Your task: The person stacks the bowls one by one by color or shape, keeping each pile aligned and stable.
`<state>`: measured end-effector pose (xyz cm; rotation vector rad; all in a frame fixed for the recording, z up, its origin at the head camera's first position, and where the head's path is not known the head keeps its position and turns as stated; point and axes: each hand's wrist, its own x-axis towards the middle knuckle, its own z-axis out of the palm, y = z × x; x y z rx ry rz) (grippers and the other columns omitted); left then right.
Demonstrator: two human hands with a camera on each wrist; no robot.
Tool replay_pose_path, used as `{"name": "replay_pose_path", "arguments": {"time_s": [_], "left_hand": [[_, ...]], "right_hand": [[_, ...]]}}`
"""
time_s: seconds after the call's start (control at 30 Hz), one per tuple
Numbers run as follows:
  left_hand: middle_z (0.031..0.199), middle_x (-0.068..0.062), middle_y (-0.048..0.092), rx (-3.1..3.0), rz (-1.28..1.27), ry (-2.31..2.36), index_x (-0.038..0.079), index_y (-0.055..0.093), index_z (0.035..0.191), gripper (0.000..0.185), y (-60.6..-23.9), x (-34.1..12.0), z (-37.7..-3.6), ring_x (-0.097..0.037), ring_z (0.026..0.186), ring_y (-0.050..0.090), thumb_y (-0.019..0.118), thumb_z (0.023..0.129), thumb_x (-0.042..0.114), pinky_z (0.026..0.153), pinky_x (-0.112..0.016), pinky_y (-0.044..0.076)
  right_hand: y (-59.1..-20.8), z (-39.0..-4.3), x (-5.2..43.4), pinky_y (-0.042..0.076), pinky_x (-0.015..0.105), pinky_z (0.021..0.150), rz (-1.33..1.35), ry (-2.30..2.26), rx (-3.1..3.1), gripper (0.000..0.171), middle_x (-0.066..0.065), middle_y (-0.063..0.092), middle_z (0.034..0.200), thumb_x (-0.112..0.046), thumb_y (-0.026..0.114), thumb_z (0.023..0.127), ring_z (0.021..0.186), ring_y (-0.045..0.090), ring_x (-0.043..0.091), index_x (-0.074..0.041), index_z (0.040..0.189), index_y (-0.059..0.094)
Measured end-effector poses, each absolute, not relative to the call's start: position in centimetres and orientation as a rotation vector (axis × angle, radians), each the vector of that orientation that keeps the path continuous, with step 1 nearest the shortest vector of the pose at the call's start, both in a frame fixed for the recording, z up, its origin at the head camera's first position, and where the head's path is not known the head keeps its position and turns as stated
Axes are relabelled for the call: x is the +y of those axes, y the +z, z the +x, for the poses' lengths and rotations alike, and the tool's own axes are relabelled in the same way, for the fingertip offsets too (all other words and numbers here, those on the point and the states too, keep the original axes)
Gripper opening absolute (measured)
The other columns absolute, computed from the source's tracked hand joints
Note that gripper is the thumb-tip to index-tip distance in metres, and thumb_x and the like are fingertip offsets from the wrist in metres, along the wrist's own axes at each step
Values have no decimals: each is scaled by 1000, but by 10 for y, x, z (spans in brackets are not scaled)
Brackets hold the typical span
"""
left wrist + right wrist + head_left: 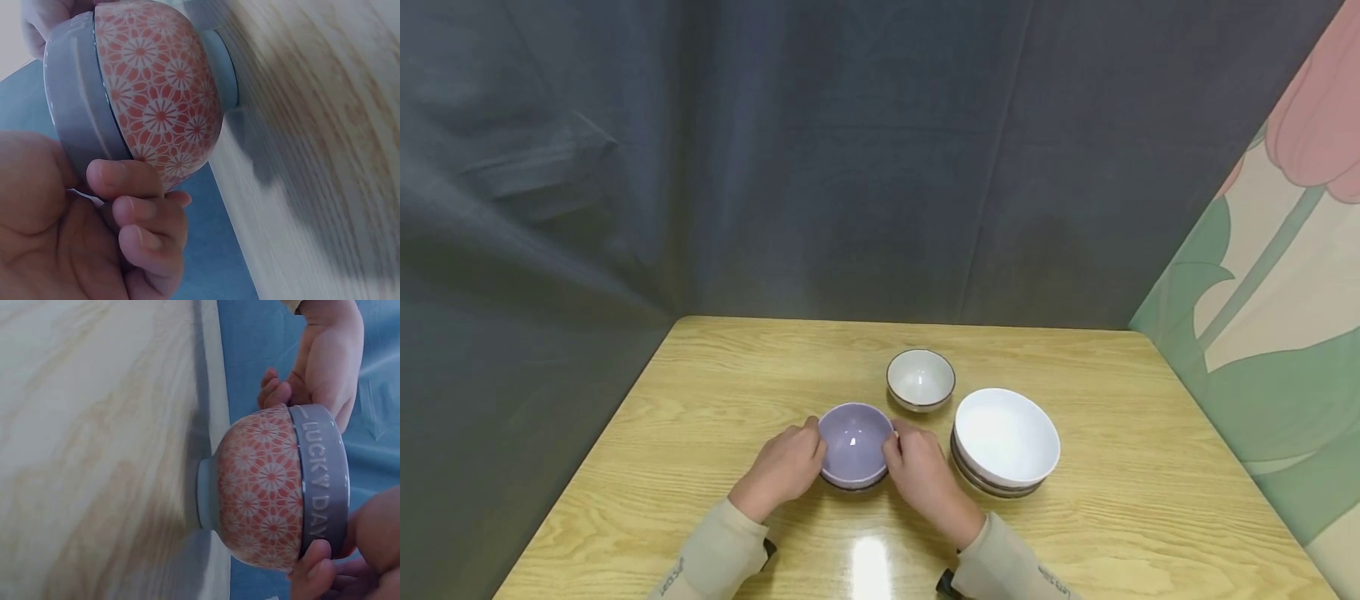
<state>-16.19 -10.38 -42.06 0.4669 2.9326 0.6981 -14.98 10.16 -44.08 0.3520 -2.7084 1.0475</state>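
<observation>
A purple bowl (853, 446) sits nested inside a red bowl (164, 94) with white flower patterns and a pale foot. Raised letters reading "LUCKY DAY" run round the purple band in the right wrist view. My left hand (784, 467) grips the purple bowl's left side, its thumb at the rim and its fingers curled below. On the opposite side, my right hand (927, 473) pinches the purple rim between thumb and fingers. Fingertips of both hands reach the upper edge of the red bowl. The red bowl's foot is right at the wooden tabletop.
Behind the nested pair stands a small off-white bowl (921, 379) with a dark rim. To the right, a larger white bowl (1007, 437) is stacked on brownish bowlware (992, 487). A dark curtain (880, 167) backs the table (760, 358); a floral panel (1285, 333) borders its right.
</observation>
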Motion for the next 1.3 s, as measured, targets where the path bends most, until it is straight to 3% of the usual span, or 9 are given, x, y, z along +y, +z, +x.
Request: {"name": "replay_pose_path", "arguments": {"time_s": [0.13, 0.27, 0.53, 0.87, 1.3], "left_hand": [[71, -9, 55, 2926, 478, 710, -12, 59, 108, 26, -420, -104, -162, -17, 55, 48, 47, 98, 7, 47, -31, 42], [72, -9, 56, 2912, 479, 727, -15, 58, 113, 29, -420, -105, -163, -16, 54, 48, 47, 98, 8, 45, -30, 41], [77, -12, 60, 2907, 475, 700, -15, 58, 115, 30, -421, -106, -164, -16, 57, 49, 46, 99, 9, 48, -31, 43], [78, -13, 62, 2925, 473, 707, -13, 59, 114, 29, -423, -105, -165, -16, 56, 49, 45, 99, 8, 46, -31, 41], [73, -8, 57, 2933, 438, 752, -10, 61, 109, 29, -427, -106, -164, -16, 56, 48, 43, 100, 11, 47, -31, 40]], "right_hand": [[-438, -150, 103, 41, 23, 51, 343, 1103, -2729, 17, -2, 50, 63, -3, 54, 90, 58, 47, 10, 3, 99, 68], [-437, -151, 103, 40, 22, 49, 333, 1133, -2745, 17, -3, 50, 62, -3, 55, 90, 57, 45, 8, 2, 98, 68], [-435, -152, 103, 36, 22, 46, 333, 1138, -2755, 10, -6, 45, 58, -3, 56, 87, 52, 41, 7, -5, 82, 64], [-435, -153, 104, 32, 21, 44, 325, 1170, -2728, 11, -8, 42, 55, -4, 56, 87, 49, 38, 5, -6, 80, 64], [-436, -151, 103, 35, 22, 44, 306, 1161, -2740, 16, -6, 46, 57, -5, 57, 86, 50, 41, 5, 1, 94, 69]]}}
